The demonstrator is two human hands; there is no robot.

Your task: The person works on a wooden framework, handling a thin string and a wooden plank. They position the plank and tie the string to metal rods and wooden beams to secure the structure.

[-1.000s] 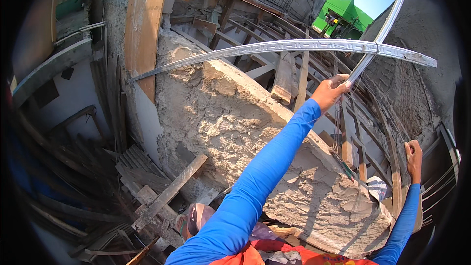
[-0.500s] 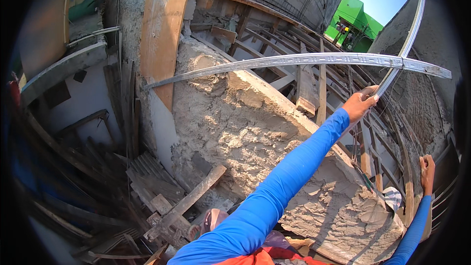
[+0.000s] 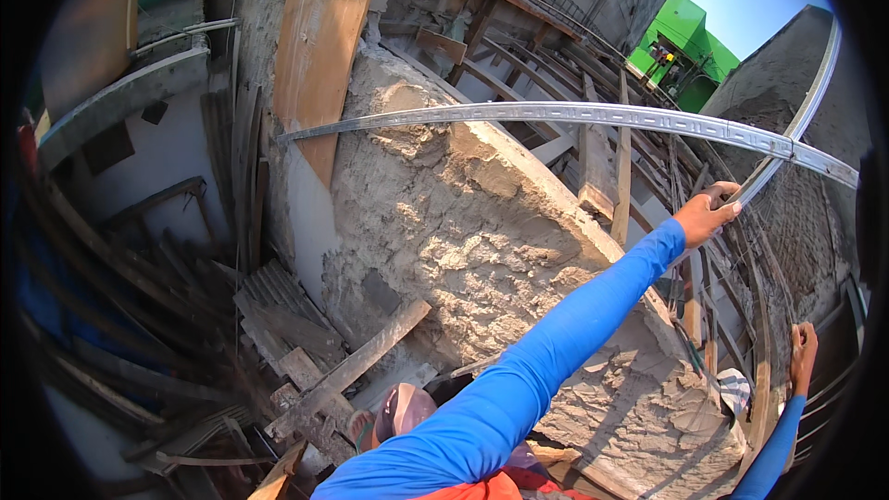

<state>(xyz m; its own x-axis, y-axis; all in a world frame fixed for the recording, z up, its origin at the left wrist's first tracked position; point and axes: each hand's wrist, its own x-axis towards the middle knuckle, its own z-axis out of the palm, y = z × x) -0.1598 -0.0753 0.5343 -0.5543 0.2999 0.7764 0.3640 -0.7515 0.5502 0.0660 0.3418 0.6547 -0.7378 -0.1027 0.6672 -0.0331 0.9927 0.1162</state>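
My left hand reaches up to the right, fingers closed around the lower part of a narrow metal strip. Just above the grip, a long perforated metal channel crosses that strip and spans leftward to a wooden board. At the lower right is my right hand, its fingers curled beside a long timber; what they hold, if anything, cannot be made out. Beneath my left arm lies a rough plastered wall face with a straight top edge.
Timber framing runs beyond the wall. Loose planks and broken wood lie at the lower left, above a deep drop. A bare foot in a sandal shows below. A striped cloth hangs near the right arm. A green building stands far off.
The view has shifted slightly. My left hand and the held strip appear farther right and a little lower, with the crossing channel's right end lower too. My right hand also appears lower.
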